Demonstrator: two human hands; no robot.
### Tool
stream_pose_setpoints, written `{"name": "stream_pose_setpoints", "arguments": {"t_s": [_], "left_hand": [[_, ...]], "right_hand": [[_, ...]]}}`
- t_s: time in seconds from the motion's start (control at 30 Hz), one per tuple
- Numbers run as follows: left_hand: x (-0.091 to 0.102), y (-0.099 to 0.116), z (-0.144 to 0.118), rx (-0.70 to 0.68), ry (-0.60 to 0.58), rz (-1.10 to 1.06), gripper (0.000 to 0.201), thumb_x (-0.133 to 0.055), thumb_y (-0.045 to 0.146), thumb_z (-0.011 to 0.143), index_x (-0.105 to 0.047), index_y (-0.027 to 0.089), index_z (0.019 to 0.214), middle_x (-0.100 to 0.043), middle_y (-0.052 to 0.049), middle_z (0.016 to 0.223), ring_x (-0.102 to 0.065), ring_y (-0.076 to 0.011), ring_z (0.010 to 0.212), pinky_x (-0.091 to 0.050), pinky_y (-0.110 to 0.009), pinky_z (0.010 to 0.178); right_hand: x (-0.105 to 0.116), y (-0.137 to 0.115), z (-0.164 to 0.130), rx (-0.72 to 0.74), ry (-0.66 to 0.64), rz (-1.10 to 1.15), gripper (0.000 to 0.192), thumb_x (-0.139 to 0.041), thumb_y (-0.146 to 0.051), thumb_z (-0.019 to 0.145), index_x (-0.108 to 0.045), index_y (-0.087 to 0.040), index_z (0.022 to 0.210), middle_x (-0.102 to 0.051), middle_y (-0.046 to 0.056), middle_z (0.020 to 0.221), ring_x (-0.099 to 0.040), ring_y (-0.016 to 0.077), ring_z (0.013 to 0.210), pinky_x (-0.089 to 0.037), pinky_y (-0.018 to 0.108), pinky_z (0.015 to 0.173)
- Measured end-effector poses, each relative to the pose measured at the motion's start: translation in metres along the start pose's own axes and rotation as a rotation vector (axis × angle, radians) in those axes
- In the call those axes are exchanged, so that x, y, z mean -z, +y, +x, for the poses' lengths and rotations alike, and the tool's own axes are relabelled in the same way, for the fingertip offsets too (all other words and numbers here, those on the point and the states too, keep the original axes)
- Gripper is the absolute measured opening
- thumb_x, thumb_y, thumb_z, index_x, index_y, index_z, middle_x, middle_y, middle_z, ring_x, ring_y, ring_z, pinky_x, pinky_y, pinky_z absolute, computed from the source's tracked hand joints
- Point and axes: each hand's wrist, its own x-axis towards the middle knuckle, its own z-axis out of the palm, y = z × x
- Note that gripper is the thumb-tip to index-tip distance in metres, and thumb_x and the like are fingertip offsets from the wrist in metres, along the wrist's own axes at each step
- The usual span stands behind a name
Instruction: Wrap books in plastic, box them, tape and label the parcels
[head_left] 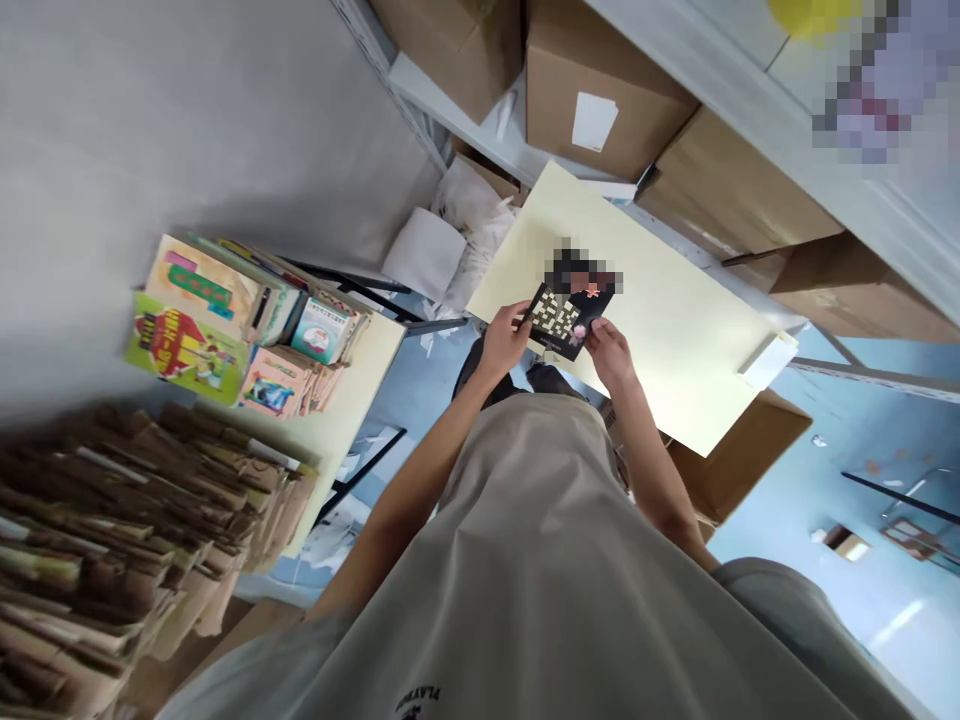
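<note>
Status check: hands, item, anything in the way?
Left hand and right hand both grip black patterned card. Held above cream table. Nothing blocking.

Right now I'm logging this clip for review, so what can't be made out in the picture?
- Head view: top of the dark patterned card in the left hand and right hand: pixelated patch.
- Upper right corner above the shelf boxes: pixelated.
- Brown paper stacks at lower left: motion blur, cut by the edge.
- Book covers: titles too small.
</note>
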Motion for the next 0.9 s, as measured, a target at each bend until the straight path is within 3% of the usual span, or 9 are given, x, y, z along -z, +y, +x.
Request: {"name": "stream_pose_setpoints", "arguments": {"t_s": [0.17, 0.3, 0.43, 0.5, 0.57, 0.63, 0.73, 0.83, 0.9], "left_hand": [[0.015, -0.021, 0.051, 0.047, 0.002, -0.022, 0.037, -0.069, 0.014, 0.105, -0.083, 0.02, 0.139, -0.081, -0.017, 0.151, -0.083, -0.0249, 0.118, -0.069, -0.034, 0.097], [0.036, -0.032, 0.072, 0.094, -0.026, -0.083, 0.035, -0.069, 0.013, 0.104, -0.085, 0.02, 0.135, -0.082, -0.017, 0.15, -0.083, -0.0272, 0.122, -0.07, -0.037, 0.099], [0.074, -0.053, 0.081, 0.156, -0.042, -0.138, 0.031, -0.071, 0.015, 0.103, -0.087, 0.021, 0.128, -0.085, -0.016, 0.144, -0.083, -0.0292, 0.124, -0.071, -0.039, 0.1], [0.093, -0.069, 0.089, 0.22, -0.014, -0.154, 0.028, -0.071, 0.015, 0.102, -0.087, 0.021, 0.124, -0.086, -0.016, 0.142, -0.084, -0.0301, 0.123, -0.071, -0.041, 0.103], [0.108, -0.087, 0.104, 0.323, 0.031, -0.19, 0.023, -0.072, 0.011, 0.099, -0.087, 0.02, 0.114, -0.088, -0.015, 0.136, -0.085, -0.0295, 0.119, -0.069, -0.044, 0.107], [0.117, -0.104, 0.123, 0.424, 0.074, -0.235, 0.02, -0.073, 0.006, 0.096, -0.084, 0.02, 0.103, -0.089, -0.013, 0.127, -0.085, -0.0276, 0.113, -0.067, -0.046, 0.113], [0.117, -0.125, 0.158, 0.522, 0.115, -0.316, 0.02, -0.072, 0.002, 0.095, -0.08, 0.021, 0.093, -0.088, -0.01, 0.11, -0.085, -0.0249, 0.107, -0.066, -0.046, 0.113], [0.108, -0.141, 0.196, 0.57, 0.112, -0.416, 0.015, -0.073, 0.008, 0.1, -0.082, 0.02, 0.097, -0.088, -0.01, 0.106, -0.085, -0.0242, 0.105, -0.068, -0.043, 0.106], [0.098, -0.152, 0.223, 0.576, 0.121, -0.461, 0.013, -0.074, 0.013, 0.103, -0.085, 0.02, 0.105, -0.089, -0.01, 0.11, -0.085, -0.0247, 0.107, -0.069, -0.041, 0.104]], "right_hand": [[-0.031, -0.005, 0.077, 0.119, 0.122, -0.103, 0.07, -0.084, -0.09, 0.074, -0.05, -0.033, 0.095, -0.068, -0.002, 0.089, -0.075, 0.0198, 0.094, -0.067, 0.036, 0.092], [-0.047, -0.009, 0.126, 0.141, 0.186, -0.186, 0.066, -0.078, -0.089, 0.074, -0.052, -0.033, 0.096, -0.07, 0.002, 0.092, -0.077, 0.0226, 0.1, -0.07, 0.042, 0.094], [-0.055, -0.008, 0.129, 0.105, 0.352, -0.278, 0.065, -0.076, -0.085, 0.075, -0.066, -0.029, 0.105, -0.079, 0.014, 0.113, -0.082, 0.0323, 0.123, -0.071, 0.058, 0.109], [-0.063, -0.01, 0.117, 0.132, 0.51, -0.4, 0.071, -0.074, -0.084, 0.08, -0.075, -0.024, 0.117, -0.08, 0.022, 0.136, -0.077, 0.0389, 0.145, -0.066, 0.066, 0.123], [-0.079, -0.014, 0.107, 0.211, 0.612, -0.509, 0.078, -0.07, -0.082, 0.088, -0.079, -0.019, 0.134, -0.074, 0.027, 0.158, -0.069, 0.0414, 0.161, -0.058, 0.066, 0.136], [-0.105, -0.022, 0.106, 0.276, 0.556, -0.586, 0.08, -0.067, -0.08, 0.097, -0.08, -0.017, 0.145, -0.071, 0.027, 0.166, -0.068, 0.0408, 0.164, -0.059, 0.062, 0.137], [-0.162, -0.033, 0.132, 0.313, 0.307, -0.651, 0.07, -0.066, -0.081, 0.106, -0.083, -0.024, 0.144, -0.079, 0.019, 0.153, -0.077, 0.0374, 0.152, -0.069, 0.058, 0.125], [-0.226, -0.03, 0.192, 0.254, 0.099, -0.685, 0.067, -0.057, -0.089, 0.112, -0.084, -0.028, 0.12, -0.083, 0.011, 0.11, -0.086, 0.0326, 0.119, -0.075, 0.047, 0.101], [-0.265, -0.017, 0.244, 0.188, 0.018, -0.744, 0.079, -0.039, -0.095, 0.116, -0.073, -0.028, 0.092, -0.07, 0.008, 0.083, -0.083, 0.0305, 0.102, -0.073, 0.043, 0.091]]}}
